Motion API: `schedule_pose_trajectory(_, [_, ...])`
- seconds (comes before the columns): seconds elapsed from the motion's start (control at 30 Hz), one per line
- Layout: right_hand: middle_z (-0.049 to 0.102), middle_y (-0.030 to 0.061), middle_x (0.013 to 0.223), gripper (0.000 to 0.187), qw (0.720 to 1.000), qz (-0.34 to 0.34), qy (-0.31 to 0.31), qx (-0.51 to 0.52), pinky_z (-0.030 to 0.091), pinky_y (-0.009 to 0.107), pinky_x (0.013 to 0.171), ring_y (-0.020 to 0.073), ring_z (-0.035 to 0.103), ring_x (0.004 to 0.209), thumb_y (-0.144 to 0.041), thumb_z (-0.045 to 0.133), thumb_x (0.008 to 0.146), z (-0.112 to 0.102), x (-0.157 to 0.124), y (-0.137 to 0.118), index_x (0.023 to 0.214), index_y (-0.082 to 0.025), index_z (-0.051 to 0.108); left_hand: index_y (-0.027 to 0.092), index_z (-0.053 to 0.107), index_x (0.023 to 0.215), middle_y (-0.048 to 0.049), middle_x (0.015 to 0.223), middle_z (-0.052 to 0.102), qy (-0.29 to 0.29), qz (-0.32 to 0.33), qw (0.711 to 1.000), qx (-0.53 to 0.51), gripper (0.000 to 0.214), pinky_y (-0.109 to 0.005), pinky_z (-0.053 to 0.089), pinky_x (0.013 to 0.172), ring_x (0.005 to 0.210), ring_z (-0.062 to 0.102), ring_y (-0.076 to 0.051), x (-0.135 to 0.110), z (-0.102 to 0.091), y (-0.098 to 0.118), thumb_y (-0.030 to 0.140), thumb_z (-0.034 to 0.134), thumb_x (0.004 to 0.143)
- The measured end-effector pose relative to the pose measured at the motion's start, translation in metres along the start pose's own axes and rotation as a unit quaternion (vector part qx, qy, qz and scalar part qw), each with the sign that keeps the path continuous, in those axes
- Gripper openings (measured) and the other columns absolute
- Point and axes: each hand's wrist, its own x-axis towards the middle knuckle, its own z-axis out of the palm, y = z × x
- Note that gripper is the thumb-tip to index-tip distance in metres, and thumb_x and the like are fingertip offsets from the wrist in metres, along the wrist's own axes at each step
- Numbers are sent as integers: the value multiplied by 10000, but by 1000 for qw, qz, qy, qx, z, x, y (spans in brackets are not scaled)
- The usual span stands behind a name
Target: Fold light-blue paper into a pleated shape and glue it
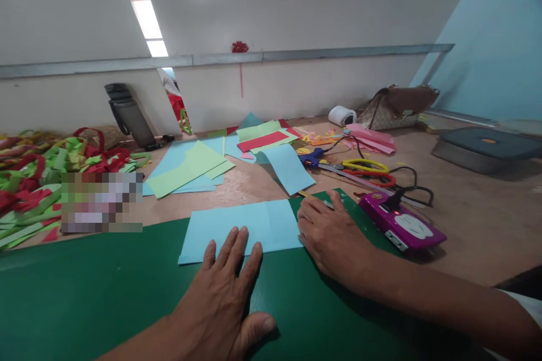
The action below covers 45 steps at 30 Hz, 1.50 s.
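A sheet of light blue paper lies flat on the green mat, with a faint upright crease toward its right side. My left hand is open, its spread fingertips pressing on the paper's near edge. At the paper's right edge is my right hand, fingers curled and closed, knuckles up. Whether it grips anything is hidden. A thin yellowish stick shows just beyond its fingers; I cannot tell whether the hand touches it. Behind the sheet, a second, curved light blue paper rests on the table.
Green and blue sheets lie farther back. Right of my hands are a purple power strip, scissors and a blue glue gun. Paper strips pile up at left near a dark bottle. A lidded box stands far right.
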Motion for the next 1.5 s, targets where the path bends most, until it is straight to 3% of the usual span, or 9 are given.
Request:
schedule_pose_trajectory(0.17, [624,101,831,206,984,-145,103,-2,217,548,976,266,503,939,-56,459,831,-5,1,-11,804,-139,645,199,175,1485,-205,1502,50,-8,-12,999,-31,825,-695,171,1010,1361,23,-436,-1,-5,6,715,307,855])
schedule_pose_trajectory(0.23, [614,79,828,220,971,-219,84,42,221,526,998,234,510,863,-73,435,846,-3,5,-15,908,-135,637,164,166,1486,-211,1500,36,-20,-14,999,-37,841,-685,160,1022,1363,14,-428,-1,-10,7,714,289,861])
schedule_pose_trajectory(0.33, [607,60,875,298,961,-259,29,93,201,528,1021,214,511,809,-94,449,830,6,11,-15,1091,-143,585,61,168,1474,-227,1493,19,-41,-14,998,-48,876,-633,132,1067,1372,-10,-401,-3,-16,7,699,247,879])
schedule_pose_trajectory(0.53, [590,38,891,515,955,-280,27,89,205,546,1007,220,509,802,-116,504,784,19,19,-11,1288,-209,453,-19,133,1459,-235,1491,-10,-40,17,996,-80,913,-551,87,1114,1380,-69,-351,-9,-23,2,690,218,889])
schedule_pose_trajectory(0.63, [591,33,877,418,955,-283,39,83,220,521,1011,211,515,815,-129,520,800,20,18,-10,1212,-201,511,-27,104,1459,-247,1482,-41,-53,31,993,-96,896,-573,86,1104,1372,-95,-357,-10,-25,0,670,199,905])
schedule_pose_trajectory(0.83, [637,72,880,278,949,-272,154,44,194,549,998,250,528,900,-160,510,812,31,-1,9,1078,-170,589,11,84,1472,-213,1499,-62,-34,17,995,-87,849,-553,67,1114,1371,-135,-334,-13,-19,-1,648,187,920])
schedule_pose_trajectory(1.17, [644,85,866,448,964,-214,155,-3,243,607,918,288,548,872,-42,445,678,34,-40,41,1072,-191,596,25,58,1473,-204,1497,-89,-52,-4,995,-85,857,-560,53,1113,1371,-132,-335,-12,-23,4,657,206,914])
schedule_pose_trajectory(1.33, [643,93,814,388,963,-182,187,-61,272,576,906,279,551,848,46,385,709,9,-33,27,920,-174,626,113,88,1491,-215,1511,-48,-38,-5,996,-82,798,-623,76,1079,1369,-113,-370,-11,-23,7,653,211,916])
schedule_pose_trajectory(1.5, [626,60,782,321,955,-214,205,37,357,433,854,209,540,763,-1,428,750,11,-9,-3,945,-156,630,210,82,1497,-228,1521,6,-27,-10,996,-83,764,-704,106,1016,1358,-100,-419,-3,-21,12,665,243,906])
